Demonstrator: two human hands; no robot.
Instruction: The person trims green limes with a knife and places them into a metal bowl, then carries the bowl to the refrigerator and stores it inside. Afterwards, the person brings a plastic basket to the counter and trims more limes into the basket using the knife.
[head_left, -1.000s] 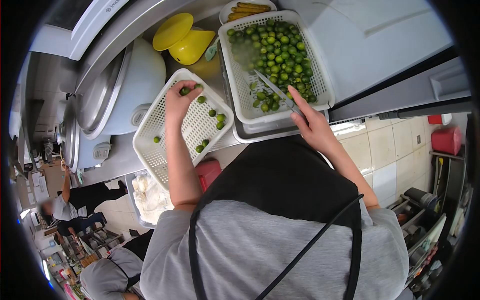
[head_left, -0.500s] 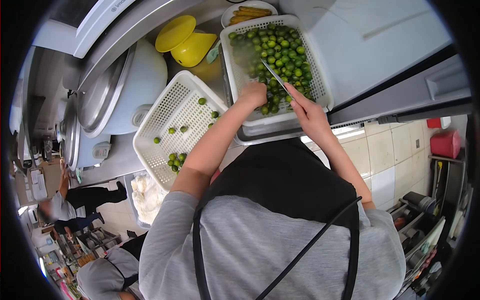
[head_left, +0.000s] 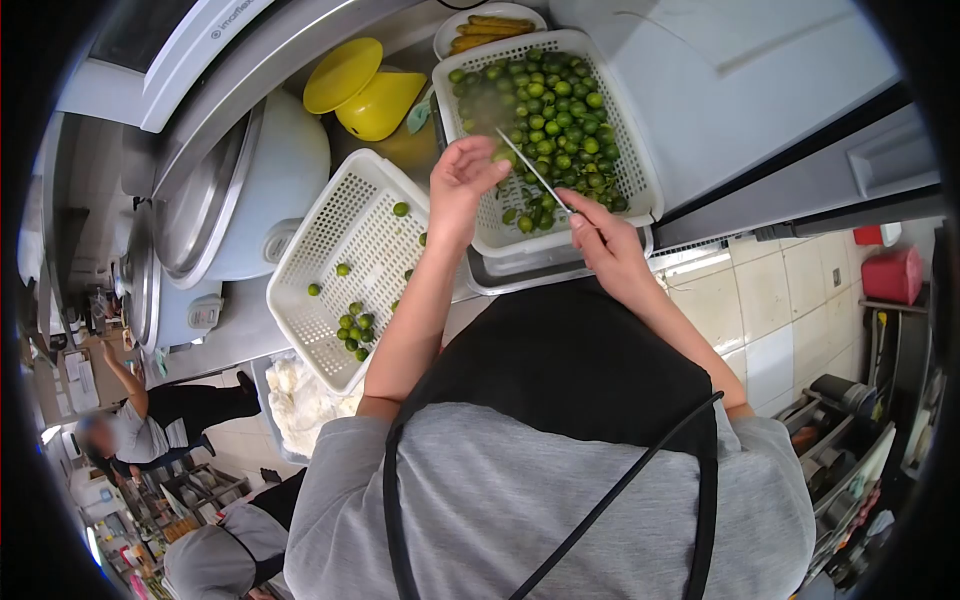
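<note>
My right hand (head_left: 603,238) grips a knife (head_left: 535,170), its blade slanting up and left over the limes. My left hand (head_left: 465,185) is raised at the left rim of the right-hand white basket (head_left: 655,200), thumb and fingers curled around a small green lime (head_left: 503,157) that is partly blurred, close beside the blade. Many small green limes (head_left: 565,105) fill much of this basket. To the left, a second white perforated basket (head_left: 325,235) holds fewer limes (head_left: 355,330), several gathered near its lower side; my left forearm hides part of it.
A yellow scoop-like container (head_left: 380,105) and a plate of long yellow-brown food (head_left: 490,35) stand behind. Large lidded pots (head_left: 285,180) are at left. Below the left basket is a tub of white stuff (head_left: 300,405). Two other people (head_left: 165,415) are at lower left.
My left hand has come up and left out of the lime basket, turning its fingers upward. The knife has shifted slightly left. One lime in the left basket has rolled down to the cluster.
</note>
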